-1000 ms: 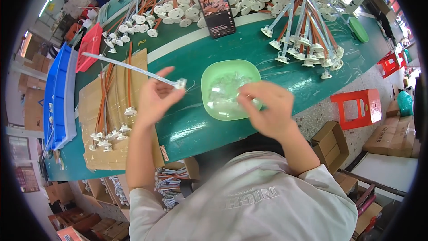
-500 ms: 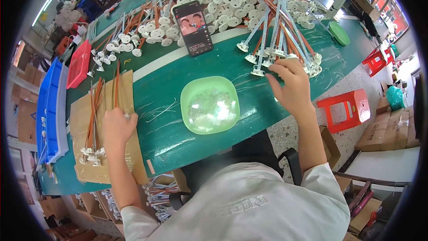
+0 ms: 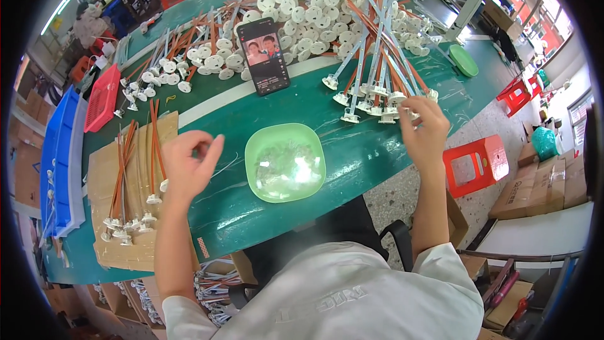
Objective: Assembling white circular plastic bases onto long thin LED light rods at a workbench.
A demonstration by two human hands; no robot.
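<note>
While right hand point(image 3: 423, 127) grasping a white-capped wire point(image 3: 402, 104), left hand's point(image 3: 189, 165) grip released.

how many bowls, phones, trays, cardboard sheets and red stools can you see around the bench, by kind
green bowl: 1
phone: 1
red mesh tray: 1
blue tray: 1
cardboard sheet under the finished wired parts by the left hand: 1
red stool below the right hand, one more further off: 2
Total: 7
</note>
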